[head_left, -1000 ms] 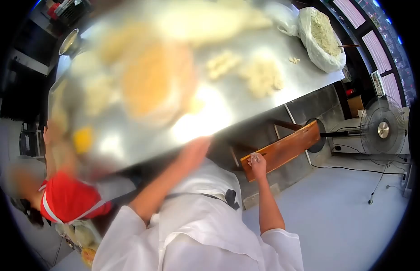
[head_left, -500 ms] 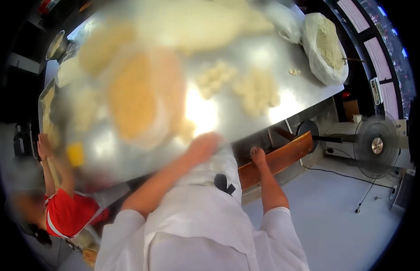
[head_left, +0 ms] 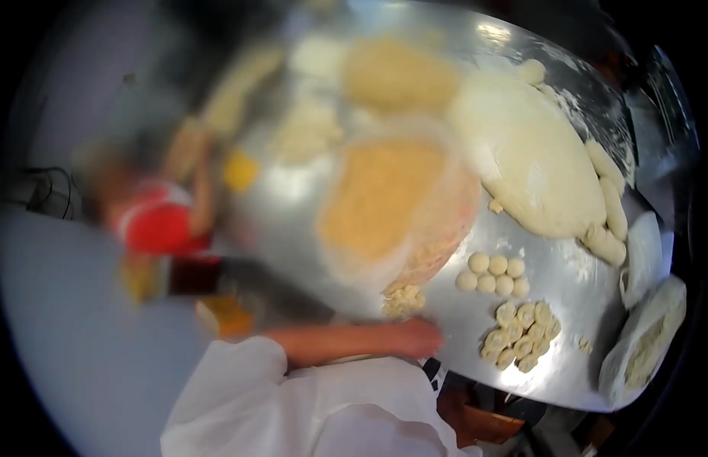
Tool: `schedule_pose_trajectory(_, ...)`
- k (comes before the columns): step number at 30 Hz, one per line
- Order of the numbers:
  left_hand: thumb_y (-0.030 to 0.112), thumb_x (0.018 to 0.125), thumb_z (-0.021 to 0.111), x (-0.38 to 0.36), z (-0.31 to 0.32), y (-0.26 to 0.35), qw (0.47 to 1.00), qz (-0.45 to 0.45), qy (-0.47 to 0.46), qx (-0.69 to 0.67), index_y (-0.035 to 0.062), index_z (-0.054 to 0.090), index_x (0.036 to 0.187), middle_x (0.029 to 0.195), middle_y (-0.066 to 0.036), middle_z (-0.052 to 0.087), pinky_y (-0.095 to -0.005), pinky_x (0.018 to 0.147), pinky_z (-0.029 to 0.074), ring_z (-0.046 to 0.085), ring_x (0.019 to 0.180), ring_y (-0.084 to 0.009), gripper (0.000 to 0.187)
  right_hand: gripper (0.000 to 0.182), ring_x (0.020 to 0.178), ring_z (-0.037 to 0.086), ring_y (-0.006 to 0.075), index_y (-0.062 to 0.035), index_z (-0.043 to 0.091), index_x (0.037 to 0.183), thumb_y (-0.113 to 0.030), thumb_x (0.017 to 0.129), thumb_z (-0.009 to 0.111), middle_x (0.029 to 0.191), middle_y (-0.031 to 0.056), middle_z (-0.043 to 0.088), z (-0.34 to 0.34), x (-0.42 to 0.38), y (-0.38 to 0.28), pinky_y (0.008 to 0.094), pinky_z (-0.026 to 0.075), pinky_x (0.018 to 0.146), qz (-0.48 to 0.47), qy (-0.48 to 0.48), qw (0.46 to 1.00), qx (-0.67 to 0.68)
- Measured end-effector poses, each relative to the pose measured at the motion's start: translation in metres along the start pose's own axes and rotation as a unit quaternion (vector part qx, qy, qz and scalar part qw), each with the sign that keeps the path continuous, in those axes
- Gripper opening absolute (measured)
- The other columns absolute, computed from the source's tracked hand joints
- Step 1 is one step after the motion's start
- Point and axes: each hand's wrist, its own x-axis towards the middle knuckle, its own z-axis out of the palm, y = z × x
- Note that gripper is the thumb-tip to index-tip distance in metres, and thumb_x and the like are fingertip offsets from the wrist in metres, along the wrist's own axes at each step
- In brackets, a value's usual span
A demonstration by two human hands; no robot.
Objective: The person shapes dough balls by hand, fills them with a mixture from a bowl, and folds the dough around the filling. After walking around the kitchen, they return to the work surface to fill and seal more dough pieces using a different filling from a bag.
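My left hand [head_left: 420, 338] is at the near edge of the metal table [head_left: 453, 335], its fingers too blurred to read. Just beyond it lies a small heap of dough bits [head_left: 403, 302]. Orange crumbly filling [head_left: 384, 202] in clear plastic stands farther in, with a pinkish mass [head_left: 443, 247] along its near right side. To the right of my hand are round dough balls [head_left: 498, 265] in rows and a cluster of dimpled dough pieces [head_left: 520, 335]. My right hand is out of view.
A large dough slab [head_left: 540, 164] and dough rolls [head_left: 604, 244] lie at the right. A white bag of flour [head_left: 642, 358] sits at the right end. A co-worker in red [head_left: 165, 221] stands left, near a yellow item [head_left: 240, 170]. A wooden drawer [head_left: 491, 423] is below the edge.
The view has swung toward the left, so the table contents shift right. My right hand, earlier at the wooden drawer, has left view. My left hand stays near the table's edge.
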Motion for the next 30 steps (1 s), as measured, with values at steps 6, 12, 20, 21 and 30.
schedule_pose_trajectory(6, 0.026, 0.092, 0.058, 0.013, 0.021, 0.002, 0.991, -0.099, -0.036, -0.086, 0.0092, 0.065, 0.094, 0.095, -0.012, 0.064, -0.0472, 0.081, 0.050, 0.061, 0.098, -0.0333, 0.018, 0.030, 0.089, 0.069, 0.0376, -0.0062, 0.071, 0.094, -0.028, 0.096, 0.049, 0.093, 0.0203, 0.070, -0.034, 0.034, 0.024, 0.0496, 0.055, 0.078, 0.006, -0.029, 0.999, 0.016)
schedule_pose_trajectory(12, 0.022, 0.094, 0.059, 0.009, 0.029, 0.010, 0.975, -0.132, 0.045, -0.172, 0.0107, 0.064, 0.095, 0.096, -0.008, 0.061, -0.0415, 0.089, 0.044, 0.057, 0.097, -0.0286, 0.012, 0.030, 0.090, 0.069, 0.0368, -0.0061, 0.071, 0.095, -0.027, 0.096, 0.050, 0.094, 0.0195, 0.071, -0.058, 0.060, 0.044, 0.0486, 0.055, 0.079, -0.013, -0.055, 0.998, 0.023)
schedule_pose_trajectory(20, 0.022, 0.090, 0.060, 0.004, 0.021, 0.021, 0.961, -0.139, 0.107, -0.215, 0.0111, 0.063, 0.088, 0.092, -0.008, 0.062, -0.0425, 0.087, 0.044, 0.058, 0.093, -0.0309, 0.012, 0.029, 0.091, 0.069, 0.0357, -0.0059, 0.071, 0.096, -0.026, 0.096, 0.050, 0.095, 0.0185, 0.071, -0.078, 0.082, 0.073, 0.0474, 0.055, 0.080, -0.051, -0.064, 0.996, 0.024)
schedule_pose_trajectory(21, 0.021, 0.093, 0.060, 0.003, 0.021, 0.018, 0.965, -0.126, 0.118, -0.196, 0.0111, 0.063, 0.091, 0.091, -0.007, 0.061, -0.0400, 0.086, 0.042, 0.057, 0.091, -0.0276, 0.010, 0.029, 0.091, 0.069, 0.0356, -0.0059, 0.071, 0.096, -0.026, 0.096, 0.050, 0.096, 0.0184, 0.071, -0.079, 0.081, 0.075, 0.0472, 0.055, 0.080, -0.056, -0.064, 0.996, 0.024)
schedule_pose_trajectory(30, 0.019, 0.094, 0.064, 0.011, 0.019, 0.043, 0.956, -0.192, 0.156, -0.160, 0.0097, 0.065, 0.094, 0.091, -0.005, 0.061, -0.0373, 0.082, 0.043, 0.056, 0.085, -0.0237, 0.010, 0.028, 0.093, 0.069, 0.0344, -0.0057, 0.071, 0.098, -0.025, 0.096, 0.051, 0.097, 0.0172, 0.071, -0.089, 0.064, 0.101, 0.0458, 0.054, 0.081, -0.041, -0.071, 0.996, 0.032)
